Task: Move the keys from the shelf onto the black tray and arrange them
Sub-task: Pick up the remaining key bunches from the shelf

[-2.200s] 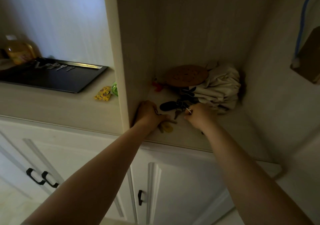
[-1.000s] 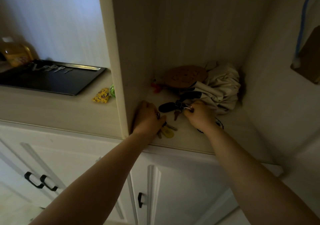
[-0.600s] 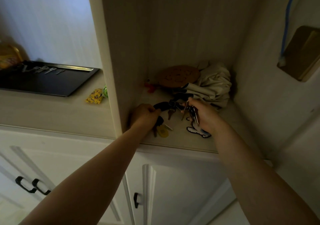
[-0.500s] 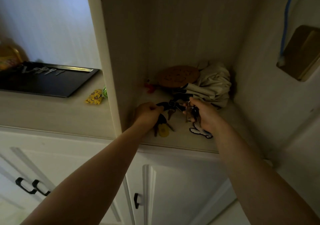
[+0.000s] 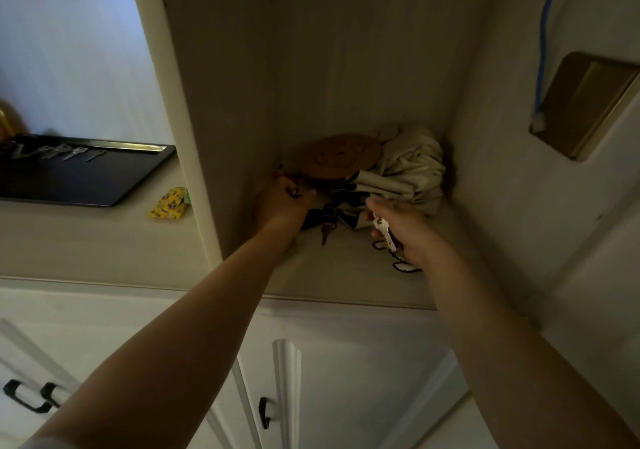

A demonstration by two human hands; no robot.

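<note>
In the head view, your right hand (image 5: 403,232) is clenched on a bunch of keys (image 5: 385,233), their blades pointing down toward you, while the black tray (image 5: 104,185) lies well off to your left past the shelf (image 5: 346,268) wall. Your left hand (image 5: 282,206) is curled deeper in beside a loose brown key (image 5: 325,233); whether it grips anything is hidden in the dark.

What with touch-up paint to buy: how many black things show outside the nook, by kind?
black tray: 1
black door handles: 3
Total: 4
</note>
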